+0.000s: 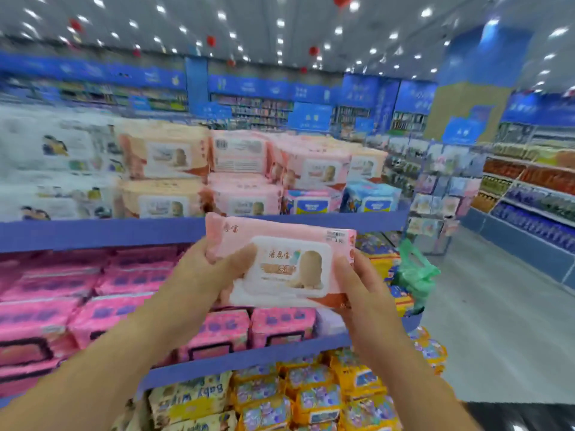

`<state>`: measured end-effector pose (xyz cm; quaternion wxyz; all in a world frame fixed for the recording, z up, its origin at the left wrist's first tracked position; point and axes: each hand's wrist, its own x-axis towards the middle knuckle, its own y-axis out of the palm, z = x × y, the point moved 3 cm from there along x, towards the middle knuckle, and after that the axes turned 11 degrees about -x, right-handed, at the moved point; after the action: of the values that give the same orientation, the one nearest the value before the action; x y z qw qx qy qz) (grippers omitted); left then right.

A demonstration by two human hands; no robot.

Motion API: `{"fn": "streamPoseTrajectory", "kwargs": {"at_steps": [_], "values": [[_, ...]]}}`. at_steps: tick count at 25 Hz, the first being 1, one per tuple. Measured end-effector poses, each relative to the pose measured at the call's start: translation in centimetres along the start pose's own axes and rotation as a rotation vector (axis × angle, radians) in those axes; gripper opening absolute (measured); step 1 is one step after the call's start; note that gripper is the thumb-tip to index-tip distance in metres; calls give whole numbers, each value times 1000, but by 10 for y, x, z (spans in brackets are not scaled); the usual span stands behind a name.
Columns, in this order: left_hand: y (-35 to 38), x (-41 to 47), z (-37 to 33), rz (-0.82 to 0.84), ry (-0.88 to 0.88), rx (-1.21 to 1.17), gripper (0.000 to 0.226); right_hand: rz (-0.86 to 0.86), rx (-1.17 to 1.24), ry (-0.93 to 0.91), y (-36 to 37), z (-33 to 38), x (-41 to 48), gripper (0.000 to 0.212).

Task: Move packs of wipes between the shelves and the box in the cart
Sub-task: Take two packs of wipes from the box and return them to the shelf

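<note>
A: While lifted in front of the shelves (249,357), gripped at both ends: pink pack of wipes (280,262).
B: Gripped how?
A: By left hand (199,281), curled round the left end with thumb across the front; by right hand (364,293), pinching the right edge.
B: And placed where?
A: Up in the air, before the blue shelf edge (93,233), below stacked pink packs (245,197), above darker pink packs (124,275). Off to the right, green bag (413,272).
</note>
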<state>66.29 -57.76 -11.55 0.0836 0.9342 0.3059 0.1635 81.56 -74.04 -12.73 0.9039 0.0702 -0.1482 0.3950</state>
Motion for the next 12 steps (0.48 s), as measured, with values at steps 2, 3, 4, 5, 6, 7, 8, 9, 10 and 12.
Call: {"fn": "streamPoseTrajectory", "kwargs": {"at_steps": [2,3,4,5,6,7,8,9,10,12], "values": [[-7,3,-37,-32,21,15,76,43,6,-43,12,28,8,31],[-13,4,-52,-48,32,29,79,59,-3,-58,19,40,12,34],[-17,4,-63,-51,25,48,87,68,-29,-75,26,47,17,40],[-24,5,-73,-61,17,60,95,85,-62,-97,35,53,23,51],[-32,7,-80,-66,2,73,95,100,-87,-106,44,57,29,64],[-41,14,-87,-65,3,103,86,108,-107,-101,52,60,38,72],[-47,21,-93,-77,13,144,67,117,-113,-98,58,61,47,67],[-53,30,-98,-96,36,186,46,119,-122,-95,61,58,61,51],[-56,39,-104,-115,59,222,31,129,-140,-85,66,58,76,34],[-66,67,-109,-147,83,304,29,150,-262,-45,70,54,115,39]]}}
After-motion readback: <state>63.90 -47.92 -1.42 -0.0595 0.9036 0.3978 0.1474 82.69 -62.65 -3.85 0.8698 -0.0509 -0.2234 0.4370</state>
